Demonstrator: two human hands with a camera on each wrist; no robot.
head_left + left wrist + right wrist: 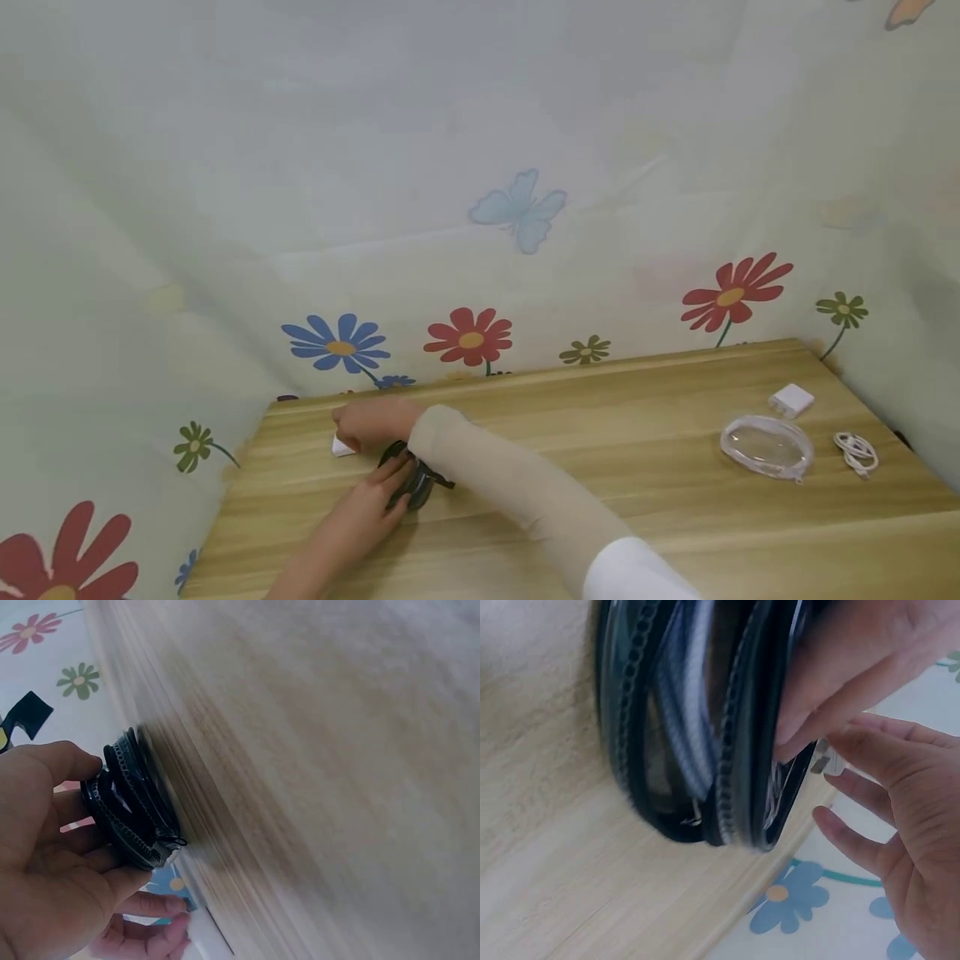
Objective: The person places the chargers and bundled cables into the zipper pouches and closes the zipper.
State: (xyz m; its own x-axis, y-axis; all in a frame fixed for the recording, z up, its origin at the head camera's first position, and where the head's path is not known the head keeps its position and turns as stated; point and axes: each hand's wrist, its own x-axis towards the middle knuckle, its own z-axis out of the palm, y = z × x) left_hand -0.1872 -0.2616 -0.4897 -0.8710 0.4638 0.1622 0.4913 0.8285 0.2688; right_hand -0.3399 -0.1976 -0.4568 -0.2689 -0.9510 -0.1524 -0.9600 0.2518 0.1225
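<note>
My left hand (369, 500) grips a small rounded zip pouch (124, 799) with clear sides and black trim, its thumb and fingers on the rim and side. The pouch stands on its edge on the wooden table, its zip parted. A grey-white braided cable (686, 705) shows inside it. My right hand (378, 421) reaches across, beyond the pouch, and pinches a white charger block (342, 447) at the far left of the table. In the right wrist view the charger's metal prongs (821, 763) show between the fingertips; the fingers cover most of the block.
On the table's right side lie a clear oval pouch (767, 448) with white trim, a white charger (792, 400) and a coiled white cable (856, 454). A flower-printed sheet (525, 275) hangs along the back and sides of the table (600, 433).
</note>
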